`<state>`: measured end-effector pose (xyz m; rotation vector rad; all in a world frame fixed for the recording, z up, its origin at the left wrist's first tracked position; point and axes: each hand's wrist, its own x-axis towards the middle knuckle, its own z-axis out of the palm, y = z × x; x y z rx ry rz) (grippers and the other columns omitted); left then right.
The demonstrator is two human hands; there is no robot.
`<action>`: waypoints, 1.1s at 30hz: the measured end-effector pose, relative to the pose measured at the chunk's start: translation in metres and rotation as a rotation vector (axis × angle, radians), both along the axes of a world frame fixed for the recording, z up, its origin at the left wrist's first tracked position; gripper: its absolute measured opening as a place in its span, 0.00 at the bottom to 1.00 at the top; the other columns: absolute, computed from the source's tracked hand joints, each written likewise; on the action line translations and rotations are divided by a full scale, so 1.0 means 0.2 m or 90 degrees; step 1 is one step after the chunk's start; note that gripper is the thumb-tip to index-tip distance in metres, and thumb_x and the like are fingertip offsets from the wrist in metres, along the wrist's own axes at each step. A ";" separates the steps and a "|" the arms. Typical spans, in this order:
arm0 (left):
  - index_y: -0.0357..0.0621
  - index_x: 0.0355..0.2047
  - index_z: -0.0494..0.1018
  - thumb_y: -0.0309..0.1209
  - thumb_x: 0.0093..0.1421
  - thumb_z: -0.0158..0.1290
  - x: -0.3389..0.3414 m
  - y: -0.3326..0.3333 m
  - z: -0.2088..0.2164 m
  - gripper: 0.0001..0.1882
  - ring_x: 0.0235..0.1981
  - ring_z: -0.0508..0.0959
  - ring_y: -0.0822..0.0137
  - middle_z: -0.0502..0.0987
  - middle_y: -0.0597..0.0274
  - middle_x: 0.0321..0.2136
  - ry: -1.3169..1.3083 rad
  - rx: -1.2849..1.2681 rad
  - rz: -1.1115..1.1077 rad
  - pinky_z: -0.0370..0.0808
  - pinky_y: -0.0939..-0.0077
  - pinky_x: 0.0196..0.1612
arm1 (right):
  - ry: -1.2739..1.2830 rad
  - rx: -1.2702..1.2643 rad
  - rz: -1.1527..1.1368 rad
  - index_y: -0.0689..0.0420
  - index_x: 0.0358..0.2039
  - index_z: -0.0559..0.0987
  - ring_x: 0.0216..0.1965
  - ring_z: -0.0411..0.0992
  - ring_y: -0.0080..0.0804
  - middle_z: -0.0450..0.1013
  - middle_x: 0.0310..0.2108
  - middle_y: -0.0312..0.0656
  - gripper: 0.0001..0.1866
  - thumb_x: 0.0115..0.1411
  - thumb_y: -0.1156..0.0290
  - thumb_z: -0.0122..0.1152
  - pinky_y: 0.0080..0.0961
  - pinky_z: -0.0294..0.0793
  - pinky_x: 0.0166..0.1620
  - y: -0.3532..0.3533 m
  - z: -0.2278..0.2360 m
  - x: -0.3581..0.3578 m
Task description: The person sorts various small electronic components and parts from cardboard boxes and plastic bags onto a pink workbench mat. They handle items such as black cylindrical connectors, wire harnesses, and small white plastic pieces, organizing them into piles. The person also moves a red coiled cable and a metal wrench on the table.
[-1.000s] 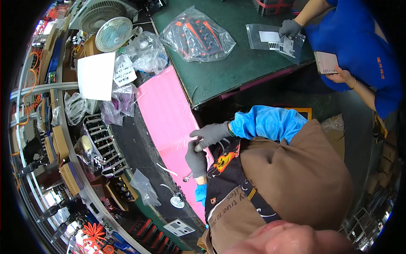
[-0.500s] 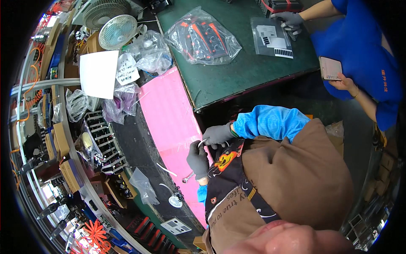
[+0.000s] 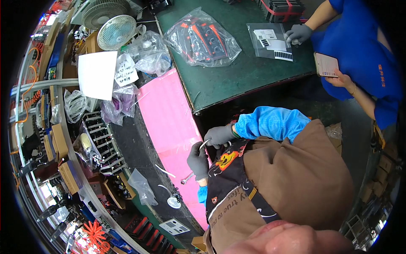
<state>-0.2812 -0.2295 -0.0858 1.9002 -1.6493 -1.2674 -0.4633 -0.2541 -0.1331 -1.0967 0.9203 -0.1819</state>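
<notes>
Close in front of my body, over the edge of the pink sheet, my two grey-gloved hands meet. The fingers of my left hand and my right hand are closed around a thin, curved white strip. Its ends are hidden in the gloves. Just beside my left wrist lies a metal wrench. A similar loose white strip rests a little farther left on the bench.
A clear bag with red-and-black parts lies on the green table. A co-worker holds a phone at the right, one gloved hand by a bag of labels. A small fan stands upper left.
The co-worker's gloved hand has slid right and down along the label bag, and their phone has shifted slightly left. My hands keep nearly the same hold on the white strip.
</notes>
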 end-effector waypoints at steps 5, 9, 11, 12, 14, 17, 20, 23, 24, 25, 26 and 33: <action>0.41 0.41 0.79 0.25 0.59 0.56 -0.03 -0.03 -0.01 0.10 0.23 0.78 0.70 0.81 0.55 0.26 -0.054 -0.014 -0.049 0.73 0.74 0.28 | -0.011 -0.004 -0.039 0.60 0.35 0.77 0.16 0.71 0.34 0.75 0.23 0.41 0.13 0.64 0.64 0.51 0.30 0.72 0.19 0.01 -0.03 -0.04; 0.42 0.40 0.79 0.26 0.59 0.56 -0.03 -0.08 -0.06 0.09 0.27 0.81 0.67 0.82 0.53 0.29 -0.069 -0.057 -0.080 0.75 0.72 0.32 | -0.032 -0.018 -0.062 0.60 0.35 0.77 0.17 0.72 0.34 0.75 0.23 0.41 0.13 0.64 0.63 0.52 0.29 0.72 0.20 -0.01 0.01 -0.10; 0.42 0.40 0.80 0.27 0.58 0.57 -0.06 -0.10 -0.05 0.09 0.29 0.81 0.66 0.82 0.53 0.29 -0.067 -0.053 -0.081 0.75 0.72 0.34 | -0.021 -0.037 -0.068 0.59 0.35 0.77 0.17 0.72 0.33 0.74 0.22 0.40 0.13 0.64 0.62 0.52 0.29 0.72 0.20 -0.02 0.05 -0.15; 0.42 0.40 0.80 0.27 0.58 0.57 -0.08 -0.12 -0.05 0.09 0.29 0.82 0.66 0.82 0.53 0.30 -0.061 -0.044 -0.080 0.75 0.72 0.34 | -0.015 -0.048 -0.071 0.59 0.35 0.77 0.17 0.72 0.33 0.74 0.22 0.40 0.13 0.64 0.62 0.52 0.29 0.72 0.20 -0.03 0.06 -0.17; 0.42 0.40 0.80 0.27 0.58 0.57 -0.12 -0.14 -0.05 0.09 0.31 0.82 0.65 0.82 0.53 0.30 -0.058 -0.047 -0.088 0.76 0.72 0.36 | -0.002 -0.073 -0.063 0.59 0.34 0.77 0.17 0.72 0.32 0.74 0.21 0.40 0.13 0.64 0.61 0.52 0.29 0.72 0.20 -0.05 0.06 -0.21; 0.43 0.40 0.80 0.27 0.59 0.56 -0.19 -0.17 -0.04 0.10 0.33 0.83 0.64 0.82 0.53 0.32 -0.054 -0.061 -0.094 0.76 0.72 0.39 | 0.014 -0.080 -0.054 0.58 0.33 0.77 0.17 0.71 0.31 0.73 0.20 0.39 0.13 0.64 0.61 0.51 0.28 0.72 0.20 -0.08 0.04 -0.25; 0.43 0.42 0.80 0.28 0.59 0.56 -0.22 -0.19 -0.03 0.11 0.36 0.83 0.61 0.82 0.52 0.34 -0.040 -0.065 -0.060 0.76 0.70 0.42 | 0.040 -0.076 -0.052 0.56 0.35 0.77 0.17 0.70 0.27 0.72 0.20 0.37 0.13 0.65 0.61 0.50 0.27 0.70 0.20 -0.13 0.04 -0.29; 0.43 0.41 0.80 0.32 0.60 0.56 -0.26 -0.21 -0.01 0.11 0.37 0.82 0.55 0.82 0.52 0.35 -0.007 -0.150 -0.037 0.76 0.68 0.41 | 0.044 -0.002 -0.081 0.55 0.41 0.78 0.15 0.67 0.23 0.71 0.20 0.35 0.13 0.67 0.61 0.48 0.23 0.68 0.19 -0.19 0.13 -0.29; 0.44 0.41 0.80 0.33 0.60 0.57 -0.28 -0.21 0.00 0.11 0.37 0.82 0.56 0.82 0.53 0.35 -0.041 -0.153 -0.010 0.77 0.68 0.41 | 0.034 -0.001 -0.083 0.55 0.43 0.77 0.15 0.66 0.22 0.71 0.20 0.35 0.14 0.68 0.62 0.47 0.22 0.67 0.19 -0.20 0.10 -0.29; 0.41 0.44 0.79 0.31 0.61 0.55 -0.28 -0.22 0.03 0.12 0.38 0.83 0.62 0.82 0.51 0.35 -0.030 -0.131 -0.005 0.77 0.71 0.43 | 0.027 0.000 -0.085 0.55 0.45 0.77 0.14 0.64 0.21 0.70 0.20 0.35 0.14 0.69 0.62 0.47 0.21 0.66 0.18 -0.21 0.06 -0.29; 0.42 0.44 0.80 0.32 0.61 0.55 -0.27 -0.20 0.04 0.12 0.38 0.83 0.60 0.82 0.51 0.36 -0.051 -0.159 0.000 0.77 0.70 0.43 | 0.041 0.007 -0.085 0.55 0.46 0.77 0.13 0.63 0.21 0.70 0.20 0.36 0.14 0.69 0.63 0.46 0.21 0.65 0.18 -0.23 0.06 -0.28; 0.49 0.49 0.77 0.39 0.60 0.56 -0.17 -0.03 -0.01 0.18 0.39 0.81 0.53 0.81 0.51 0.38 -0.097 -0.140 0.109 0.77 0.62 0.43 | 0.070 0.072 -0.085 0.60 0.46 0.77 0.12 0.62 0.23 0.67 0.18 0.37 0.16 0.67 0.65 0.46 0.21 0.61 0.16 -0.24 -0.01 -0.21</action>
